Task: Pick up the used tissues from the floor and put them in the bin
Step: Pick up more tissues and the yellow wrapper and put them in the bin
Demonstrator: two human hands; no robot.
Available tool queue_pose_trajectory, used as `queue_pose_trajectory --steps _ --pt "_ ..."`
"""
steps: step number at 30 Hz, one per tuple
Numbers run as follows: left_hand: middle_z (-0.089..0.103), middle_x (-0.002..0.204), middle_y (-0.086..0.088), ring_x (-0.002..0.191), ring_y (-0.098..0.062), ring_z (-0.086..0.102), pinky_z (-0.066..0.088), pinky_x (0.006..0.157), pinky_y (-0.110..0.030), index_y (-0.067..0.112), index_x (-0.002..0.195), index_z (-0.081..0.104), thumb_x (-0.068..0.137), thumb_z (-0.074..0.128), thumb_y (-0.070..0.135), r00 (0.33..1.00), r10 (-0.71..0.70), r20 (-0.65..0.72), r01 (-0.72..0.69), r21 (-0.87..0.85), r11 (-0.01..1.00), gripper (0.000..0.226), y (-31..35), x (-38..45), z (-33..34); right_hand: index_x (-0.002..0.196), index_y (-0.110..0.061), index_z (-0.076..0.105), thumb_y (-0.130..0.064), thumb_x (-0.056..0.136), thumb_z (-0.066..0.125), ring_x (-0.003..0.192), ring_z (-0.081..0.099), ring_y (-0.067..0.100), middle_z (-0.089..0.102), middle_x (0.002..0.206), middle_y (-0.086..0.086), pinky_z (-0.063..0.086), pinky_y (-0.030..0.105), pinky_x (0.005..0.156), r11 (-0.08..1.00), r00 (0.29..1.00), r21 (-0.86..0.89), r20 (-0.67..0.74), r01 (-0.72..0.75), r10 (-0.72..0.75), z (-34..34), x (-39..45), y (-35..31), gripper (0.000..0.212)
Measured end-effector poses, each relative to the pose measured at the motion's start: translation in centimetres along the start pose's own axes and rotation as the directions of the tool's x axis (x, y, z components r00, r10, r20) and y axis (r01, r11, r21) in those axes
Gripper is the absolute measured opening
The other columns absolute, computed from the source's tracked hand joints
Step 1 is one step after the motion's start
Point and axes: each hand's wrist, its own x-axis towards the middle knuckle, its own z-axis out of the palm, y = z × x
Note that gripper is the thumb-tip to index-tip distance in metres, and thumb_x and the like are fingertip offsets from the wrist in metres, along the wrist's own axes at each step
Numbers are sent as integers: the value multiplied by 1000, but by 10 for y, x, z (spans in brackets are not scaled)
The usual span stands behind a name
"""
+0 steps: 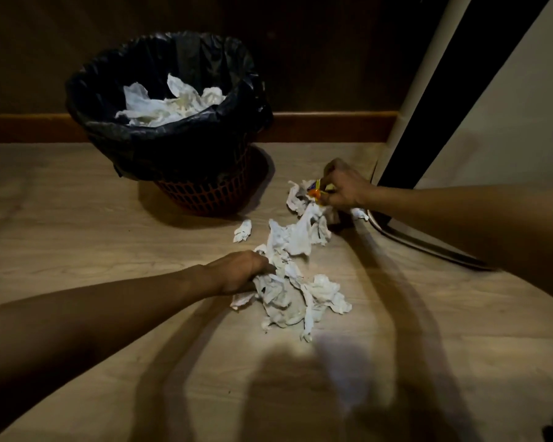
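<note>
Two hands down by the bin [201, 193] | left hand [237, 272] gripping the tissue pile [288, 291] in front of it | right hand [342, 186] pinching tissue plus an orange wrapper [315, 190] to its right | more tissues [173, 103] already inside

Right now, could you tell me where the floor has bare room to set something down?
Bare floor lies left of the bin and in front of the tissue pile. It is crowded between the left hand and right hand.

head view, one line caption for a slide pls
Left hand and right hand gather crumpled white tissues off the wooden floor beside a black-lined orange mesh bin already holding some.
</note>
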Motion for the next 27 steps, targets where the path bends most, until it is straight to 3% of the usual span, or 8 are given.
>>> queue_pose_trajectory --steps 4,7,13,17,19,21,24,27 --pt "69 91 0 90 -22 54 45 83 -34 20 98 68 84 55 32 996 -56 -71 50 -87 995 22 -7 -9 -9 83 -16 72 -41 82 73 120 48 33 58 112 15 48 38 96 965 963 -34 61 -261 263 -1 -1 8 25" --pt "67 91 -4 90 -23 57 41 81 -29 15 91 71 84 62 27 983 -79 -168 58 -125 990 16 -9 -14 -17 73 -17 65 -37 74 77 104 52 30 61 106 16 49 32 83 955 941 -75 164 -286 294 8 -2 10 24" --pt "44 146 -16 141 -30 33 27 112 -31 16 111 71 82 70 34 945 -238 -226 247 13 969 35 -31 -9 -17 68 -19 47 -26 79 74 83 58 29 54 83 8 37 27 65 982 935 -173 330 -73 128 24 -20 -17 30" --pt "19 161 -15 152 -31 8 12 122 -51 19 117 68 79 68 44 963 -258 -79 268 151 952 45 -43 10 -6 93 -11 52 -29 87 63 83 57 28 55 91 12 40 31 68 988 945 -151 318 -24 72 36 -23 -26 22" --pt "7 165 -6 152 -37 -2 23 115 -63 26 117 66 71 64 54 967 -254 12 248 167 954 54 -48 18 5 134 -16 45 -26 89 63 82 55 24 48 103 9 48 36 70 989 958 -145 285 32 11 38 -23 -23 49" --pt "3 166 -3 150 -42 -4 21 115 -63 28 114 66 73 65 50 974 -207 95 183 211 960 47 -44 22 11 153 -38 14 -13 89 65 74 55 22 41 111 5 51 34 59 973 941 -168 324 159 -98 39 -22 -26 86" --pt "8 165 0 150 -41 6 28 115 -56 21 117 60 81 71 33 975 -143 167 107 210 972 39 -36 27 16 125 -44 43 -37 92 65 71 48 23 51 95 -6 38 27 50 933 914 -212 352 290 -204 39 -14 -33 40" --pt "34 158 -3 143 -35 31 41 108 -46 16 115 62 79 74 27 990 -94 104 79 140 987 40 -35 24 19 110 -24 52 -24 92 66 77 57 26 54 89 2 39 25 54 927 916 -218 332 306 -225 41 -9 -33 23"
